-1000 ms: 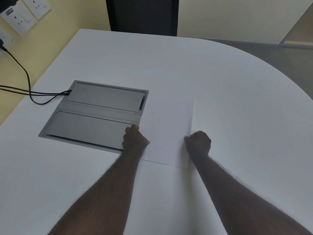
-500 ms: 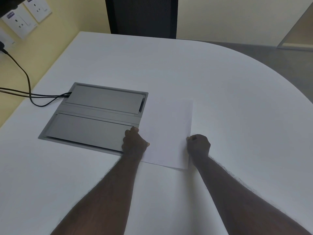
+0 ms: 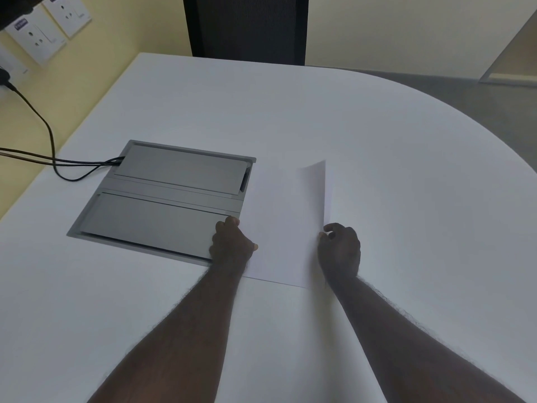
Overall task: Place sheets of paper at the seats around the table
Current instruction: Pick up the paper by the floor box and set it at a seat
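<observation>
A stack of white paper sheets [image 3: 279, 228] lies on the white table [image 3: 406, 199], just right of a grey cable box. My left hand [image 3: 232, 245] rests curled on the stack's left edge, thumb on the paper. At the right edge my right hand [image 3: 338, 248] pinches the top sheet [image 3: 315, 193], whose right side curls up off the stack. A black chair back [image 3: 247, 27] stands at the table's far side.
The grey metal cable box [image 3: 162, 196] is set into the tabletop on the left, with black cables [image 3: 43, 146] running to wall sockets [image 3: 37, 39]. The table's curved edge runs along the right, above grey floor [image 3: 479, 117].
My right hand has lifted the right edge of the top sheet, which now curls upward. My left hand has stayed on the left edge.
</observation>
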Tool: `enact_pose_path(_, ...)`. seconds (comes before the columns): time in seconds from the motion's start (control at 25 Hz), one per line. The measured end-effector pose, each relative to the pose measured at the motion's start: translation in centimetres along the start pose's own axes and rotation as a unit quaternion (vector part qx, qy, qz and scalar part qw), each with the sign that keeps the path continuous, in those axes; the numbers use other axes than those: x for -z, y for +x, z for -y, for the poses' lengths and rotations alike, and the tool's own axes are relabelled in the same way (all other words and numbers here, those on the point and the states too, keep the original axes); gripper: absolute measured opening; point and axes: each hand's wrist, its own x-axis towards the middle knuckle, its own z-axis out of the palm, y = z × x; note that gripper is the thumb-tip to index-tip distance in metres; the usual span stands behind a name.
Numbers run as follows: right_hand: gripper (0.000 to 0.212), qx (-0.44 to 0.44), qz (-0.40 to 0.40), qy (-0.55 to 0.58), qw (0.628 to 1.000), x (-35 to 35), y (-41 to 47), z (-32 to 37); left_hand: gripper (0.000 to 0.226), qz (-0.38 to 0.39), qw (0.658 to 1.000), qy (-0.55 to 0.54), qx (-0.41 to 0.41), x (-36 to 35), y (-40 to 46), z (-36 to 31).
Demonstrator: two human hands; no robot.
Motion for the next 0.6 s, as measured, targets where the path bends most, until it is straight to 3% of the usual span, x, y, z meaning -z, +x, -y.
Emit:
enact_pose_path(0.36,0.015,-0.055,0.046,0.085,0.994,-0.5,0.9,-0.4,0.065,0.017,1.000,-0.011,-0.021,0.2,0.1,0.3)
enact_pose_path(0.52,0.045,-0.043,0.057,0.107,0.992,0.4,0.6,-0.7,0.041,-0.016,0.999,-0.045,-0.013,0.5,0.1,0.7)
enact_pose_path(0.6,0.042,-0.044,0.067,0.123,0.989,0.9,0.2,-0.9,0.033,-0.032,0.998,-0.059,-0.005,0.7,0.1,0.8)
